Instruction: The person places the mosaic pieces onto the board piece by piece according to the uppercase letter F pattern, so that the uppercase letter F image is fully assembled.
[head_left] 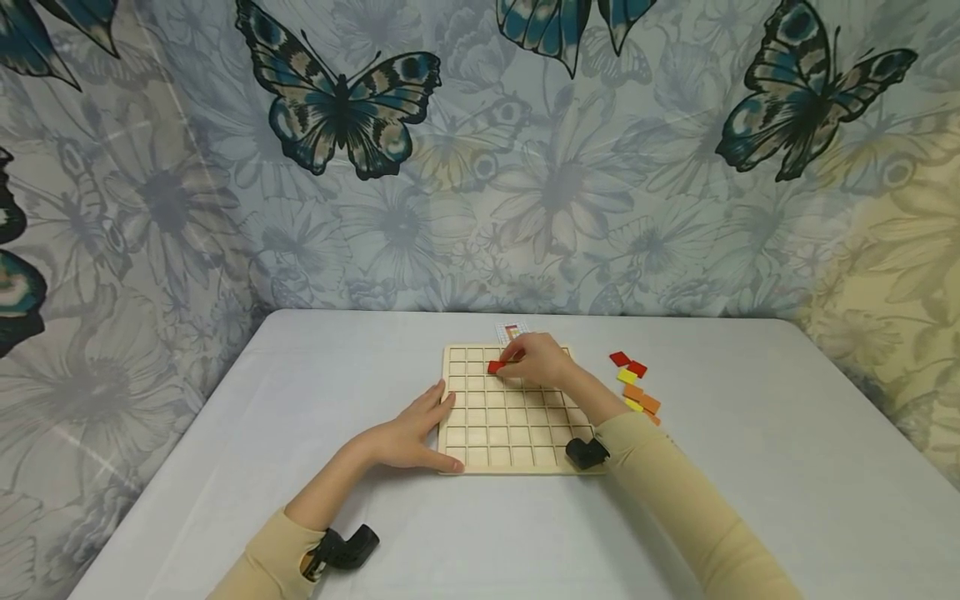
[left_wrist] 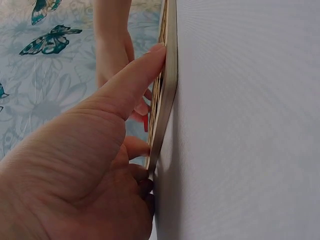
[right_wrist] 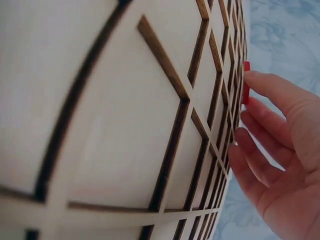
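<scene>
Right hand [head_left: 536, 360]: thumb and fingertips pinch one red tile [head_left: 494, 367] at the far rows of the grid board [head_left: 498, 436]; tile-to-board contact cannot be told. Left hand [head_left: 405, 435]: fingers spread, resting at the left edge, thumb at the near corner. Relative to the pinch: far edge just beyond, printed card [head_left: 512, 332] past it; loose tiles [head_left: 633, 392] rightward, outside the right edge; tabletop [head_left: 480, 533] extends nearward past the near edge.

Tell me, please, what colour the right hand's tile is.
The tile is red, showing best in the head view.
</scene>
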